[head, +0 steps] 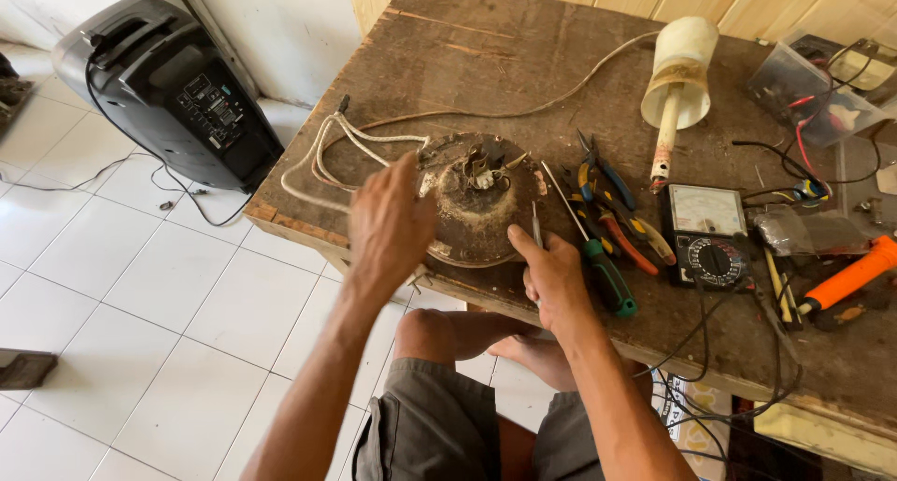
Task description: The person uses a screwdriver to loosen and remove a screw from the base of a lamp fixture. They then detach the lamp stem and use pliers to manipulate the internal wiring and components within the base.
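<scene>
1. A rusty round motor plate point(478, 205) lies on the worn wooden table point(523, 61), right at the table's near edge, its near rim almost overhanging it.
2. The left hand point(391, 224) rests on the plate's left rim, fingers spread and open, gripping nothing; it looks slightly blurred.
3. The right hand point(551, 280) sits at the plate's near right rim, closed around a thin screwdriver point(536, 229) whose shaft points up beside the plate.
4. A white cable point(327, 154) loops left of the plate, reaching the table's left corner.
5. Right of the plate, close by: a green-handled screwdriver point(598, 261), then pliers point(617, 210), then a multimeter point(707, 233), then an orange-handled tool point(855, 275).
6. Beyond the plate the tabletop is bare wood up to the back edge; a white plastic cone point(680, 70) lies behind and to the right.
7. Left of the plate, past the table edge, is tiled floor point(168, 332) with a black speaker point(168, 89) standing well apart.
</scene>
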